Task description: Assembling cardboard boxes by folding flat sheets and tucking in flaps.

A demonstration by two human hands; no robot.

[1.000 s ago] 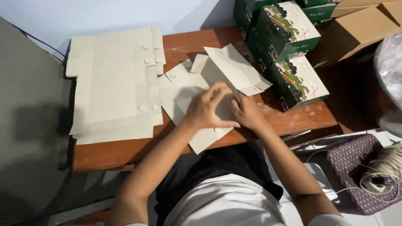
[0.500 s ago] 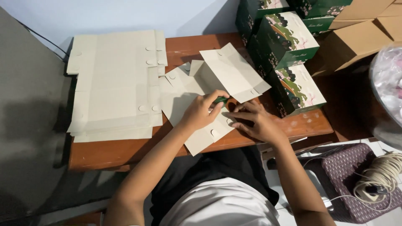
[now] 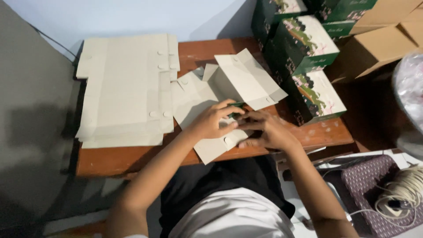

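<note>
A flat die-cut cardboard box blank, grey-white inside, lies on the wooden table in front of me. One panel of the blank stands folded up at an angle. My left hand pinches the fold near a green edge of the blank. Close beside it on the right, my right hand presses on the same blank, fingers curled over it.
A stack of flat blanks lies on the table's left half. Assembled green printed boxes are piled at the right edge, with brown cartons behind. A patterned bag and a coil of cord sit lower right.
The folded panel has risen higher. Both hands have drawn together at the fold, with the right hand sliding toward me.
</note>
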